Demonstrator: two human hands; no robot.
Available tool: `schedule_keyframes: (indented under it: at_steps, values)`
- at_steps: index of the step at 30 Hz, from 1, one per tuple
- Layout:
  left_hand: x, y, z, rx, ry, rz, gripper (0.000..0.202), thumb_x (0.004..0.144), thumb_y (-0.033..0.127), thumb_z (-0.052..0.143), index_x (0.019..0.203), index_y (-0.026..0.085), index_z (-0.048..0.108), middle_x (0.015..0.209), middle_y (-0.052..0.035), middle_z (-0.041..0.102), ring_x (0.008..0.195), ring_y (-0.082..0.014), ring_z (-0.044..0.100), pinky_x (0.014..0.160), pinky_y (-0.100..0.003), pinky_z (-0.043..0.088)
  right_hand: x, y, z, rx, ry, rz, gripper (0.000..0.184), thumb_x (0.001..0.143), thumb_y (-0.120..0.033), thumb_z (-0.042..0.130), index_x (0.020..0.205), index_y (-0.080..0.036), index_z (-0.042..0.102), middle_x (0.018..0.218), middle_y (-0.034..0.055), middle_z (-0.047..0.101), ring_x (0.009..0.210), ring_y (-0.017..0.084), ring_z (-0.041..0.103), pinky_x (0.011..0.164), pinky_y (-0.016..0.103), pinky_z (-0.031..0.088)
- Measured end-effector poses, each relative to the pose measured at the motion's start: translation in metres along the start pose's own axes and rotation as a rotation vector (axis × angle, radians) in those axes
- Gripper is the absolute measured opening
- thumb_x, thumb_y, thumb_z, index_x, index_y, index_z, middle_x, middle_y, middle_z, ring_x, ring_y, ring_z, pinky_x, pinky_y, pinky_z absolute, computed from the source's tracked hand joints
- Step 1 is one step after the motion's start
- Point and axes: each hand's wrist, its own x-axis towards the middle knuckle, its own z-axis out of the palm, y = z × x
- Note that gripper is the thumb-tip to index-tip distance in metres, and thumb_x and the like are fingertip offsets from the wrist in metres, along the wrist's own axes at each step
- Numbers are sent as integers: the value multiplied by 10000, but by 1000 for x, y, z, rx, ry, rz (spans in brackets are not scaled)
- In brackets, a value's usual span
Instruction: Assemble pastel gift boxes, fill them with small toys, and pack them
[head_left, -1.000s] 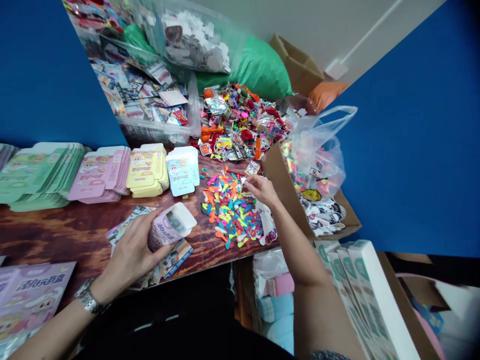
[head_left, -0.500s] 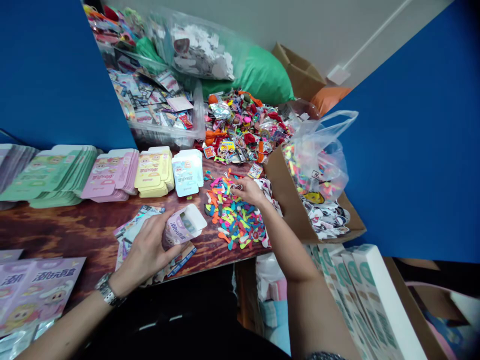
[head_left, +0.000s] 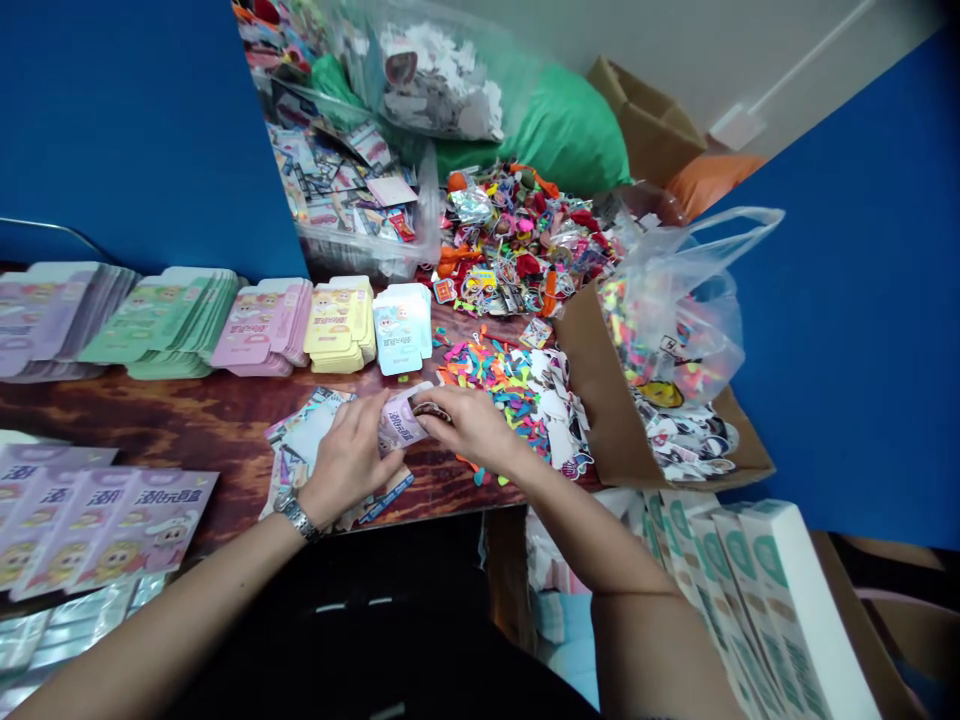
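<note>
My left hand (head_left: 352,455), with a metal watch on its wrist, is closed around a small purple cardboard box (head_left: 401,424) that is open at the top. My right hand (head_left: 472,425) is at the mouth of this box, fingertips pinched together and partly inside. A dark and whitish edge shows by those fingers, too small to name. Beneath my left hand lie printed cards (head_left: 300,440) on the wooden table (head_left: 202,420). Just beyond my right hand spreads a pile of small bright pieces (head_left: 480,365) like uninflated balloons, beside white-edged cut-out stickers (head_left: 559,400).
Flat box stacks in purple, green (head_left: 169,325), pink (head_left: 259,330), yellow (head_left: 337,325) and blue (head_left: 403,330) line the back. Mixed trinkets (head_left: 517,240) are heaped behind. A cardboard box (head_left: 592,380) with a plastic bag stands right; purple packets (head_left: 150,530) lie left.
My right hand has moved left from the small colourful pieces to the mouth of the purple box. My left hand still grips the box. The view has shifted somewhat left.
</note>
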Motion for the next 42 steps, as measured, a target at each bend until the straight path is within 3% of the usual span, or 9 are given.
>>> schedule_keyframes:
  at_steps: [4, 9, 14, 16, 19, 24, 32, 39, 42]
  values:
    - [-2, -4, 0, 0, 42, -8, 696, 818, 315, 640, 1420, 124, 350, 1318, -196, 553, 1210, -344, 540, 1016, -485, 469, -4, 0, 10, -67, 208, -45, 196, 965, -242, 536, 1140, -180, 600, 1090, 91, 697, 956, 174, 660, 837, 267, 498]
    - [-4, -4, 6, -7, 45, 56, 718, 827, 295, 635, 1454, 149, 317, 1312, -183, 557, 1206, -335, 543, 1013, -474, 477, -8, -4, 19, -199, 90, -97, 205, 984, -207, 460, 961, -171, 661, 882, 79, 706, 788, 184, 655, 740, 288, 512]
    - [-1, -8, 1, -52, 74, 32, 770, 837, 338, 634, 1493, 167, 268, 1366, -182, 533, 1231, -334, 540, 1027, -480, 470, -1, 7, 3, -4, 135, -189, 293, 967, -231, 522, 1244, -203, 612, 1229, 108, 654, 1111, 184, 627, 915, 307, 524]
    - [0, -11, -4, -77, 54, 2, 759, 840, 371, 632, 1491, 188, 287, 1373, -166, 536, 1227, -326, 551, 1024, -474, 475, 11, 31, -14, -150, 149, -32, 309, 986, -235, 486, 1272, -223, 602, 1226, 83, 670, 1123, 178, 628, 947, 310, 509]
    - [0, -13, -8, -97, 37, -15, 753, 845, 396, 627, 1491, 197, 297, 1373, -158, 542, 1225, -316, 560, 1017, -459, 482, 38, 79, -37, -528, 62, 363, 367, 1001, -179, 398, 1324, -205, 569, 1261, 107, 665, 1142, 201, 629, 961, 313, 488]
    - [-1, -14, -11, -104, 40, -15, 760, 842, 394, 629, 1502, 216, 297, 1388, -150, 540, 1217, -306, 569, 1011, -448, 486, 68, 139, -47, -668, -46, 565, 311, 915, -88, 458, 1136, -149, 667, 1098, 180, 704, 1014, 275, 672, 854, 358, 507]
    - [1, -18, -15, -139, 15, -44, 752, 845, 400, 633, 1502, 226, 310, 1383, -141, 549, 1227, -299, 571, 1014, -444, 487, 89, 147, -53, -727, 1, 608, 313, 971, -286, 423, 1210, -201, 607, 1234, 142, 612, 1091, 246, 612, 868, 316, 480]
    - [1, -18, -14, -131, 35, -43, 746, 852, 387, 621, 1505, 214, 303, 1374, -143, 552, 1225, -290, 568, 1016, -435, 485, 134, 151, -56, -701, 58, 716, 331, 972, -333, 417, 1178, -179, 626, 1111, 136, 675, 1013, 241, 648, 832, 304, 480]
    - [-2, -20, -15, -131, 44, -60, 758, 844, 387, 633, 1502, 207, 303, 1377, -142, 548, 1235, -287, 563, 1031, -432, 477, 140, 149, -53, -690, 72, 710, 332, 985, -347, 409, 1218, -217, 607, 1180, 123, 668, 1070, 229, 639, 861, 301, 476]
